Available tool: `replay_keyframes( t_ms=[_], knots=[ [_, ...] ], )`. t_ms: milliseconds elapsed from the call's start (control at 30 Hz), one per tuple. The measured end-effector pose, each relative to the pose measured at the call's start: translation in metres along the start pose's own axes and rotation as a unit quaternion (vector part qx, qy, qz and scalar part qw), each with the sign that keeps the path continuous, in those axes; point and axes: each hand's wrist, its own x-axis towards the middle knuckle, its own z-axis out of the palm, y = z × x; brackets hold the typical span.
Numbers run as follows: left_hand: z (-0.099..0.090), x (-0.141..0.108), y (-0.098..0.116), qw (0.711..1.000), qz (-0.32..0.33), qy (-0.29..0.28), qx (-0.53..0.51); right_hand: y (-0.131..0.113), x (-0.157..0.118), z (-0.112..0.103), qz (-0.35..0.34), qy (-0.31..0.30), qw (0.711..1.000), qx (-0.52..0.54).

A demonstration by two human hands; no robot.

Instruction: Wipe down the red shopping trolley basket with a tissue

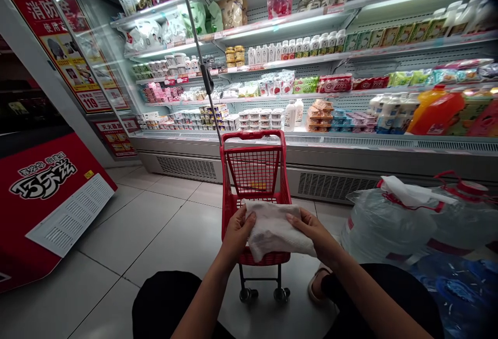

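My left hand (240, 227) and right hand (313, 230) pinch a white cloth (276, 227) between them, held over the red cart (254, 173), on the tile floor (155, 220) facing the fridge shelves (272, 98).

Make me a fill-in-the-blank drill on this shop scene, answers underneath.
The left hand and right hand hold a ____ cloth between them.
The shopping cart is coloured ____.
The large number low on the tall wall poster is ____.
The big clear bottles stand on the person's ____ side of the cart.

Missing words: white; red; 119; right.
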Motion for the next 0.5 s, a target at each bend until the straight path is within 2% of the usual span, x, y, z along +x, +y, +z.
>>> replay_keyframes(
  t_ms=[167, 233, 400, 500],
  knots=[
    [-0.01, -0.007, 0.003, 0.99, 0.046, -0.102, 0.083, -0.005, 0.001, -0.012, -0.042, 0.018, 0.998, 0.033],
    [-0.013, -0.008, 0.005, 0.984, 0.063, -0.111, 0.124, -0.008, -0.002, -0.015, -0.03, -0.015, 0.997, 0.063],
    [-0.012, -0.007, 0.012, 0.98, 0.064, -0.122, 0.144, -0.007, -0.008, -0.013, 0.071, -0.142, 0.983, 0.093],
    [-0.009, -0.009, 0.015, 0.978, 0.073, -0.11, 0.163, 0.001, -0.01, -0.009, 0.086, -0.173, 0.978, 0.082]
  ],
)
